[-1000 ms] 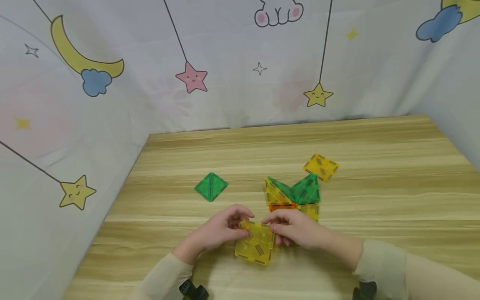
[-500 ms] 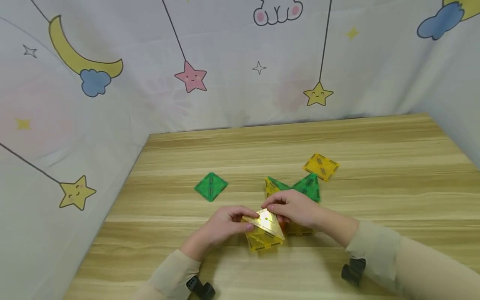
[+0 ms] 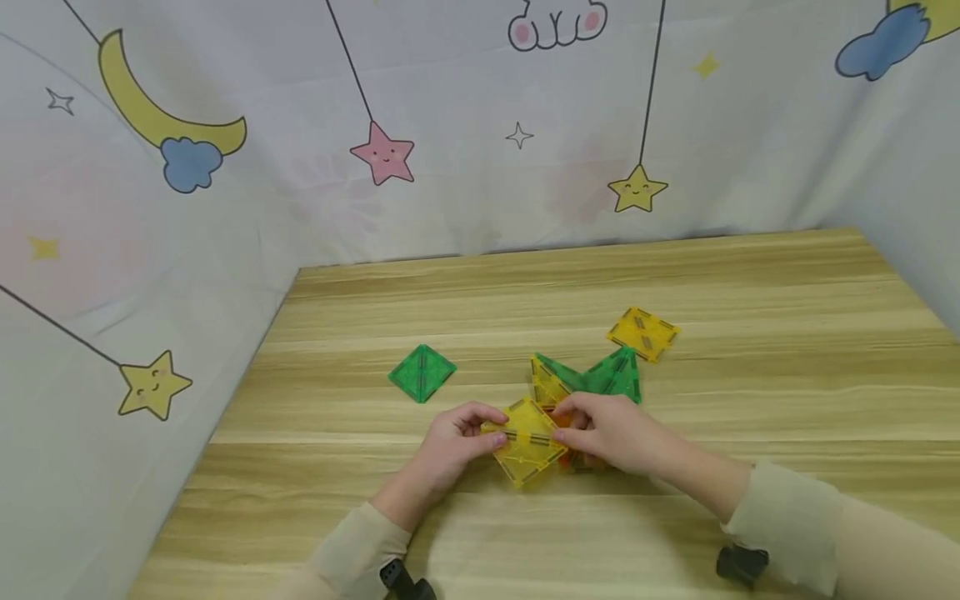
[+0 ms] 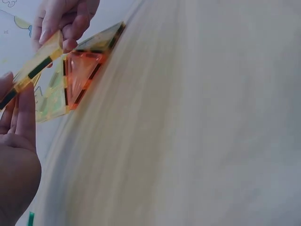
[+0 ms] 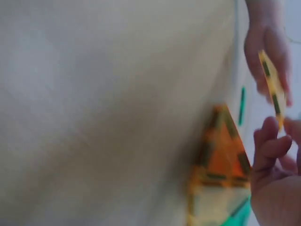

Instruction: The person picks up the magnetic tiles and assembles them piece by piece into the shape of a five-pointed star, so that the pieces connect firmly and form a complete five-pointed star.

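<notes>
In the head view, a translucent yellow square of magnetic tile [image 3: 523,458] with a seam across its middle is held above the table, its corners pointing left and right. My left hand [image 3: 453,446] pinches its left corner between thumb and fingers. At the opposite corner my right hand [image 3: 618,433] pinches it too. The left wrist view shows the yellow tile [image 4: 40,63] nearly edge-on between both hands. Just behind my right hand stands an assembly of yellow, orange and green tiles [image 3: 617,379], partly hidden by that hand. Its orange triangle [image 4: 83,75] shows in the left wrist view.
A green diamond of two triangle tiles [image 3: 422,373] lies flat to the left. Another yellow square tile [image 3: 643,335] lies behind the assembly, close to its green part. The wood-grain table [image 3: 450,304] meets a patterned white cloth [image 3: 450,208] at the back.
The yellow tile has moved up and slightly right, tilted to show its glossy face, then turned into a diamond position. Both hands moved with it. The other tiles stay put.
</notes>
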{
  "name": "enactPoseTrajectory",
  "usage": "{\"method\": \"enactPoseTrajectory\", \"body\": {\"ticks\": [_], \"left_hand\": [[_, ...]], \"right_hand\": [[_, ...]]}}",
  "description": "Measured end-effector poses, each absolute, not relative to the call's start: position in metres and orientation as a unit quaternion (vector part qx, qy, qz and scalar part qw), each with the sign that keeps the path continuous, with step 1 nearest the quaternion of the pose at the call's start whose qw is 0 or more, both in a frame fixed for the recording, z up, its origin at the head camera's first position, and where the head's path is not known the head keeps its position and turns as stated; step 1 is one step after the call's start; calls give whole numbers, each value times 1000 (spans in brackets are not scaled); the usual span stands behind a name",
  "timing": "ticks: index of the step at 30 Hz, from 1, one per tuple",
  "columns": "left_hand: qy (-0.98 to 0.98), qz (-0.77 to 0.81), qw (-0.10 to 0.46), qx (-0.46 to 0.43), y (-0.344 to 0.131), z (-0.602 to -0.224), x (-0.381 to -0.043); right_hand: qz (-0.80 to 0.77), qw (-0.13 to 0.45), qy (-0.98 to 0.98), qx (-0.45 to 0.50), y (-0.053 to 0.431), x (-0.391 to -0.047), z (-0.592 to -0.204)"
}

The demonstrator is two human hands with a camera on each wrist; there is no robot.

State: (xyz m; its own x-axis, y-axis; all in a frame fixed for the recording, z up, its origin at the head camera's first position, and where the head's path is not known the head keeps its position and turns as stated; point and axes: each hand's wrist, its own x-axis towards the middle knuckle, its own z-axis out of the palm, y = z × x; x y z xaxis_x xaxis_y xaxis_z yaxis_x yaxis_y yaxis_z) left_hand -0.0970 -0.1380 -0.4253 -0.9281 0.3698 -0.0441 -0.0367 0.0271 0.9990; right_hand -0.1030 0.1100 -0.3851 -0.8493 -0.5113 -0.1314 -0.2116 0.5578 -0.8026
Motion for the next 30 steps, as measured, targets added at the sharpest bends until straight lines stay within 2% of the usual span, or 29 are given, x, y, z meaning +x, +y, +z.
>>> {"method": "enactPoseTrajectory", "body": {"ticks": [8,15,21,30], "left_hand": [[651,747,123,52,-126,-430,-88],[597,790,138,3,-115,-435,-80],[570,807,151,-30,-105,-434,-73],[606,777,166,-30,-97,-432,-66]], "right_hand": [[-576,202,785,-104,110,-73,-399],[-564,178,804,-61,113,-70,-404],[-547,172,817,-65,121,-70,-410],[-549,185,812,-66,118,-66,-415]]}}
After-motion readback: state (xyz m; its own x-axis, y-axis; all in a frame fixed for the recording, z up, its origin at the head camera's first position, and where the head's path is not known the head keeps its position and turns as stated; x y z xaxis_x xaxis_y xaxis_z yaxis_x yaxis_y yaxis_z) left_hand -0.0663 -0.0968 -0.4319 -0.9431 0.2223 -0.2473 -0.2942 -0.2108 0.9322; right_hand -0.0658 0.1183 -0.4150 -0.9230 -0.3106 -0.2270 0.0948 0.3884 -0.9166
